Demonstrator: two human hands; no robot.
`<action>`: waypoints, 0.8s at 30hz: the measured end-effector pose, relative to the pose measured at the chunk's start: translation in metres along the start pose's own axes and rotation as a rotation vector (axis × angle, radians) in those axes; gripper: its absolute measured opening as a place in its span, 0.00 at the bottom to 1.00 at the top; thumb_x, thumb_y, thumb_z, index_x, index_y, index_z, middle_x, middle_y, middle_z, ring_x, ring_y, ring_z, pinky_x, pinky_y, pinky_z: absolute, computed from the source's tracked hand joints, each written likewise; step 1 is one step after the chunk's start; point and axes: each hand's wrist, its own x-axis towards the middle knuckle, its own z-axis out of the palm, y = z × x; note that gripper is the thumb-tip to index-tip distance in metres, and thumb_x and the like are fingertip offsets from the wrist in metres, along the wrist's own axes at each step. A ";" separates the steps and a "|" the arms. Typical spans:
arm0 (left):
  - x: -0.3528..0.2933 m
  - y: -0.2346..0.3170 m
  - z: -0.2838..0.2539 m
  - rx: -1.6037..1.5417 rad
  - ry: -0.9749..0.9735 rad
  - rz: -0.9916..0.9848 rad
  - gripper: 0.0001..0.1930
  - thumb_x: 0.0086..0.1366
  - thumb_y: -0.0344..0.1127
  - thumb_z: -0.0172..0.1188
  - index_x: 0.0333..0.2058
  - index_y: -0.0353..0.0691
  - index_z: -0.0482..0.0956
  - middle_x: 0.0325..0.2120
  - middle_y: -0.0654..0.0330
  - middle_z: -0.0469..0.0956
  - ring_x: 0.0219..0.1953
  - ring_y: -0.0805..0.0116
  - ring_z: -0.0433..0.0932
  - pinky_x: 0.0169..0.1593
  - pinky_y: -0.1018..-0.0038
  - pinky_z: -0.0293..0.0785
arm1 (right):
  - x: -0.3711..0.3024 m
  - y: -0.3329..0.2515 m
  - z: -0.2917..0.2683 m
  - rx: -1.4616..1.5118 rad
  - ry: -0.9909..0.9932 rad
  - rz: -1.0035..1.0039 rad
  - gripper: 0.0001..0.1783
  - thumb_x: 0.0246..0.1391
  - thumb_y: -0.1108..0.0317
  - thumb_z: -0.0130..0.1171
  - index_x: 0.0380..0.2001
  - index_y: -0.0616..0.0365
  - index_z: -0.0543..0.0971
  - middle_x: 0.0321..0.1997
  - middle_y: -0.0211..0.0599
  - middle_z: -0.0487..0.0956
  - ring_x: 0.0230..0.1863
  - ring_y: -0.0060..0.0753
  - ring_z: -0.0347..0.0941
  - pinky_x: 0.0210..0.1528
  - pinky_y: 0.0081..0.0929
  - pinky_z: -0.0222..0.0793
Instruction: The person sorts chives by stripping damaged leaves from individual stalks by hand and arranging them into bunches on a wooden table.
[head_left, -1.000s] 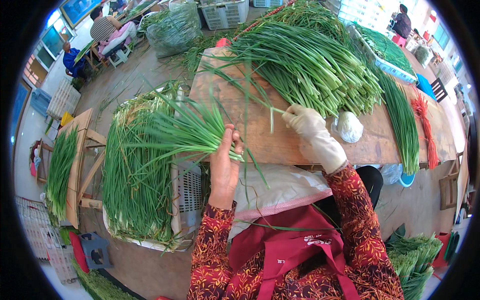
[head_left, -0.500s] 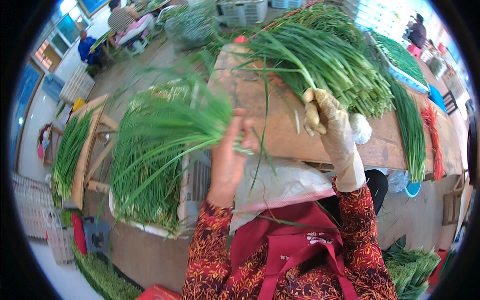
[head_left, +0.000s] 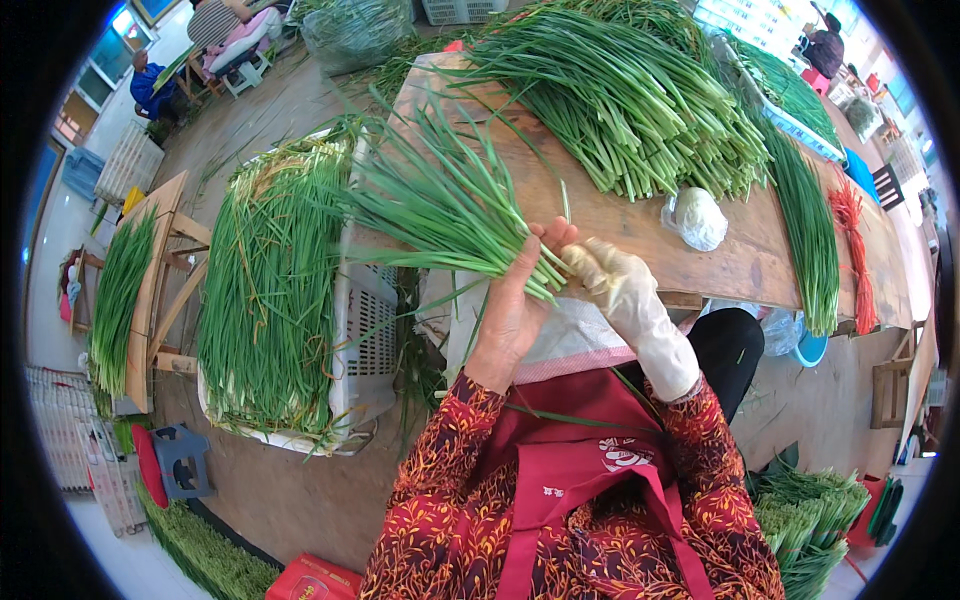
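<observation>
Red apron [head_left: 580, 478] bears white print [head_left: 622, 456]; left hand [head_left: 520, 295] clutches green stalks [head_left: 450, 220]; gloved right hand [head_left: 622, 285] beside them, grip unclear

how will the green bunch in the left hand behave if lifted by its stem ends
The green bunch would probably be floppy toward its far end: the thin leaves splay and curve there. The stem ends may be stiffer, looking straight beside the left hand. Leaves might slip out, since no tie shows.

Whether the gloved right hand [head_left: 622, 283] touches the green stalks [head_left: 455, 215] is unclear; the lower edge crops a red box [head_left: 316, 581].
</observation>
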 end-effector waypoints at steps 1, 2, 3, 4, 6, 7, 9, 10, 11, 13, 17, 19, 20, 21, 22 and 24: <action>0.002 -0.001 0.002 -0.003 -0.008 -0.003 0.10 0.58 0.33 0.49 0.39 0.41 0.65 0.43 0.59 0.68 0.47 0.67 0.67 0.48 0.72 0.64 | 0.000 0.007 0.003 0.199 0.208 -0.143 0.19 0.50 0.52 0.47 0.37 0.55 0.73 0.27 0.32 0.74 0.32 0.23 0.68 0.34 0.21 0.63; 0.003 -0.002 0.005 -0.057 -0.026 0.023 0.10 0.58 0.33 0.49 0.39 0.41 0.65 0.43 0.59 0.68 0.47 0.67 0.67 0.50 0.71 0.64 | 0.001 0.012 0.006 0.397 0.415 -0.290 0.22 0.51 0.50 0.45 0.40 0.57 0.71 0.32 0.33 0.73 0.36 0.23 0.67 0.38 0.20 0.62; 0.005 -0.003 0.007 -0.112 -0.044 0.050 0.09 0.58 0.32 0.49 0.38 0.41 0.65 0.43 0.59 0.69 0.47 0.67 0.67 0.51 0.71 0.64 | 0.002 0.014 0.010 0.392 0.422 -0.291 0.22 0.51 0.50 0.45 0.40 0.57 0.71 0.32 0.33 0.73 0.36 0.23 0.67 0.38 0.20 0.62; 0.005 -0.004 0.007 -0.133 -0.049 0.078 0.10 0.58 0.31 0.49 0.39 0.40 0.65 0.42 0.58 0.69 0.46 0.67 0.67 0.51 0.71 0.64 | 0.008 0.014 0.022 0.637 0.417 -0.361 0.23 0.52 0.50 0.42 0.41 0.57 0.69 0.36 0.34 0.71 0.37 0.24 0.66 0.40 0.21 0.62; 0.003 -0.015 0.018 -0.102 -0.017 0.076 0.11 0.58 0.30 0.49 0.40 0.40 0.65 0.41 0.58 0.70 0.46 0.67 0.67 0.51 0.72 0.64 | 0.007 -0.012 0.033 1.099 0.302 -0.470 0.25 0.55 0.49 0.35 0.45 0.58 0.65 0.41 0.32 0.68 0.41 0.24 0.63 0.45 0.21 0.59; 0.001 -0.023 0.023 -0.070 0.023 0.070 0.11 0.58 0.30 0.49 0.40 0.40 0.65 0.41 0.59 0.70 0.46 0.68 0.67 0.50 0.73 0.64 | 0.014 -0.012 0.041 1.092 0.446 -0.410 0.25 0.55 0.49 0.35 0.44 0.59 0.66 0.40 0.32 0.68 0.40 0.23 0.63 0.47 0.20 0.57; 0.000 -0.031 0.027 -0.070 -0.032 0.132 0.11 0.57 0.28 0.49 0.40 0.39 0.65 0.40 0.59 0.71 0.44 0.69 0.69 0.49 0.74 0.65 | 0.020 -0.011 0.040 1.125 0.527 -0.342 0.24 0.55 0.51 0.36 0.44 0.59 0.66 0.38 0.32 0.69 0.40 0.22 0.62 0.46 0.19 0.57; 0.001 -0.032 0.025 -0.090 -0.013 0.120 0.11 0.57 0.28 0.49 0.40 0.38 0.65 0.39 0.59 0.71 0.43 0.69 0.69 0.49 0.74 0.65 | 0.022 -0.008 0.039 1.121 0.521 -0.337 0.24 0.55 0.51 0.36 0.44 0.59 0.66 0.38 0.32 0.69 0.40 0.22 0.62 0.46 0.19 0.57; 0.001 -0.032 0.024 -0.110 0.005 0.108 0.10 0.57 0.28 0.49 0.39 0.38 0.65 0.39 0.58 0.71 0.42 0.69 0.70 0.48 0.74 0.65 | 0.022 -0.002 0.036 1.009 0.465 -0.322 0.25 0.55 0.50 0.35 0.44 0.59 0.66 0.39 0.32 0.69 0.40 0.23 0.64 0.46 0.20 0.58; -0.002 -0.025 0.024 -0.090 0.011 0.091 0.10 0.57 0.29 0.50 0.39 0.38 0.65 0.38 0.58 0.71 0.41 0.70 0.70 0.47 0.76 0.66 | 0.017 0.004 0.022 0.807 0.429 -0.287 0.21 0.55 0.54 0.38 0.43 0.58 0.68 0.39 0.32 0.70 0.36 0.21 0.67 0.38 0.19 0.63; -0.009 -0.024 0.015 0.028 -0.010 -0.024 0.11 0.56 0.30 0.51 0.39 0.39 0.66 0.37 0.60 0.69 0.40 0.73 0.69 0.43 0.77 0.67 | 0.005 -0.015 -0.010 0.563 0.398 -0.296 0.11 0.46 0.70 0.53 0.35 0.57 0.72 0.32 0.27 0.70 0.28 0.15 0.65 0.29 0.14 0.64; -0.009 -0.028 0.011 0.147 0.079 -0.026 0.10 0.57 0.31 0.50 0.39 0.39 0.66 0.34 0.63 0.71 0.39 0.72 0.70 0.45 0.73 0.67 | 0.015 -0.013 -0.014 0.205 0.320 -0.549 0.11 0.40 0.70 0.57 0.32 0.55 0.74 0.32 0.31 0.71 0.28 0.23 0.68 0.29 0.19 0.65; -0.009 -0.029 0.008 0.143 0.078 -0.030 0.10 0.57 0.31 0.50 0.39 0.39 0.66 0.34 0.63 0.71 0.39 0.72 0.70 0.45 0.73 0.67 | 0.016 -0.015 -0.015 0.201 0.321 -0.546 0.11 0.40 0.70 0.57 0.32 0.55 0.74 0.32 0.31 0.71 0.28 0.23 0.68 0.29 0.19 0.65; -0.009 -0.030 0.004 0.173 0.058 0.005 0.10 0.57 0.31 0.50 0.39 0.39 0.66 0.34 0.63 0.70 0.38 0.72 0.70 0.44 0.72 0.67 | 0.015 -0.019 -0.016 -0.071 0.342 -0.586 0.11 0.38 0.69 0.58 0.31 0.54 0.74 0.32 0.33 0.71 0.28 0.28 0.69 0.29 0.23 0.64; -0.009 -0.031 0.001 0.204 0.038 0.040 0.11 0.57 0.31 0.50 0.40 0.39 0.66 0.34 0.63 0.70 0.38 0.72 0.70 0.43 0.72 0.67 | 0.014 -0.022 -0.018 -0.344 0.358 -0.620 0.12 0.37 0.68 0.59 0.30 0.53 0.74 0.32 0.34 0.71 0.28 0.33 0.69 0.29 0.26 0.64; -0.005 -0.031 -0.006 0.264 0.025 0.036 0.10 0.57 0.30 0.49 0.39 0.39 0.67 0.34 0.63 0.70 0.37 0.73 0.70 0.41 0.72 0.68 | 0.015 -0.023 -0.019 -0.370 0.360 -0.623 0.12 0.36 0.67 0.59 0.29 0.53 0.74 0.31 0.34 0.71 0.28 0.35 0.69 0.29 0.28 0.64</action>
